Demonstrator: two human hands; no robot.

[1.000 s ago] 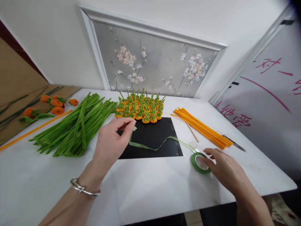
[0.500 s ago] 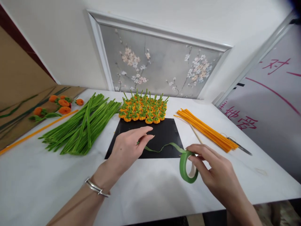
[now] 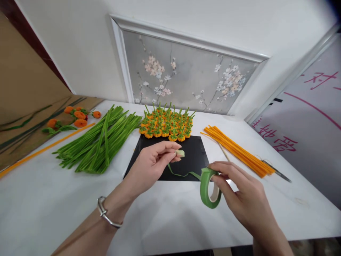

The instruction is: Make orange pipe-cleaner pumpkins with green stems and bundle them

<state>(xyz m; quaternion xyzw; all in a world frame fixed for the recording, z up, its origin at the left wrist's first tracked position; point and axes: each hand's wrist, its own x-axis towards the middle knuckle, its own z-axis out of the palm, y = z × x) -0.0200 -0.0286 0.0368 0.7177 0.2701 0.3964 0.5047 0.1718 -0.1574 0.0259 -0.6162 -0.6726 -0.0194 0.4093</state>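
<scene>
My right hand (image 3: 241, 188) grips a roll of green floral tape (image 3: 204, 192) by its upper edge, the white core facing sideways. A loose, slack strip (image 3: 177, 174) runs from the roll toward my left hand (image 3: 151, 161). Thumb and fingers of that hand are pinched on a short, pale green piece of tape (image 3: 180, 153), which looks like the strip's end; how the two join is hidden behind the fingers. Both hands are above the near part of a black mat (image 3: 195, 149). Just beyond it stand several orange fuzzy flower heads (image 3: 167, 124) with green stems pointing up.
Green pipe cleaners (image 3: 98, 142) lie in a heap at left, near a single orange one (image 3: 48, 148) and finished orange flowers (image 3: 80, 115). Orange pipe cleaners (image 3: 239, 151) lie at right, by dark scissors (image 3: 282, 175) and a thin stick (image 3: 224, 152). A white wall closes off the back.
A pale green tape piece now shows at my left fingertips, where none was visible before. The roll has shifted slightly left and turned a little. The view has swung slightly left.
</scene>
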